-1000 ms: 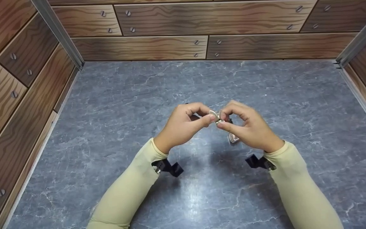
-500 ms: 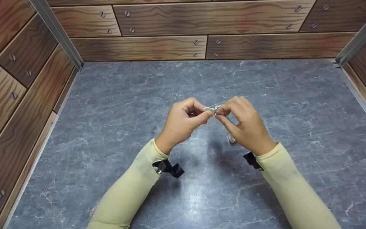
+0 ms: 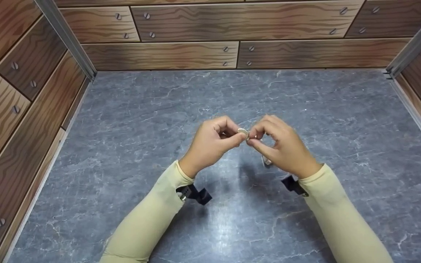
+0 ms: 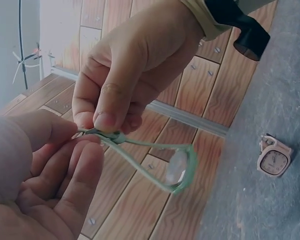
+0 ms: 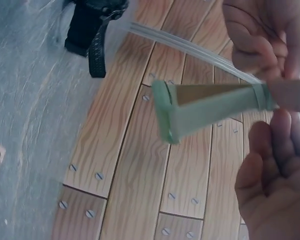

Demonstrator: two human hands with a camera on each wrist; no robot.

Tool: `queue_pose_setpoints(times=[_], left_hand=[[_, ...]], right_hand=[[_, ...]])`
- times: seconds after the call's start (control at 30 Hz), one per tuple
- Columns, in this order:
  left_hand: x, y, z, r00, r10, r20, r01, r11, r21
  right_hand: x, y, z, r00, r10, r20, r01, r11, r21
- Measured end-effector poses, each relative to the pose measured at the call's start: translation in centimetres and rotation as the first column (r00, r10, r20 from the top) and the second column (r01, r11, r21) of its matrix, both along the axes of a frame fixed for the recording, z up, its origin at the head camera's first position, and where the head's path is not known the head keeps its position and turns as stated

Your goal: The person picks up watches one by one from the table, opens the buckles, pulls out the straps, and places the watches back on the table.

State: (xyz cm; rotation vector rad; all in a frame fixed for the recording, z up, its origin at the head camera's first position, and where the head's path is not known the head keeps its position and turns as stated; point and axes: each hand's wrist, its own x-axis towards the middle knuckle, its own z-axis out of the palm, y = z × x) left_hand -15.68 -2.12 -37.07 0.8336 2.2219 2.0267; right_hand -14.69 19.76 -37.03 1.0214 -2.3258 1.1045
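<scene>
Both hands meet over the middle of the table, raised above it, with a pale green wristwatch [image 4: 177, 167] between them. My left hand [image 3: 212, 138] pinches the strap close to its buckle end with thumb and index finger. From the other side, my right hand [image 3: 281, 144] pinches the strap ends at the same spot. The strap forms a loop, its round dial hanging away from the fingers in the left wrist view. In the right wrist view, a strap keeper [image 5: 262, 97] circles the band right beside the fingertips, which hide the buckle.
A pink watch with a squarish case [image 4: 274, 161] lies on the grey marbled table [image 3: 152, 109], partly covered by the right hand in the head view. A black watch [image 5: 92, 32] shows on the table in the right wrist view. Wood-print walls [image 3: 181, 54] enclose the table.
Both hands rose and shifted slightly left, then dipped a little, turning the green watch between their fingertips. Both keep their pinch on the strap. The pink watch stays put, more covered by the right hand.
</scene>
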Motion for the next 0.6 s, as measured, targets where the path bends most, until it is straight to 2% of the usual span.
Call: queue_pose_setpoints(times=[0.1, 0.27, 0.4, 0.6], left_hand=[[0.08, 0.12, -0.11, 1.000, -0.018, -0.004, 0.018, 0.999, -0.032], [0.07, 0.16, 0.01, 1.000, -0.011, -0.006, 0.010, 0.997, -0.071], [0.08, 0.08, 0.15, 0.999, 0.029, -0.015, -0.030, 0.997, -0.076], [0.17, 0.20, 0.21, 0.998, 0.064, -0.019, -0.065, 0.997, -0.042]], right_hand=[[-0.10, 0.41, 0.11, 0.997, 0.059, 0.040, -0.059, 0.998, -0.003], [-0.16, 0.23, 0.15, 0.989, 0.132, 0.068, -0.130, 0.991, -0.034], [-0.17, -0.03, 0.05, 0.990, 0.105, 0.096, -0.101, 0.994, -0.039], [-0.09, 0.12, -0.14, 0.998, 0.008, 0.059, -0.006, 0.999, -0.037]])
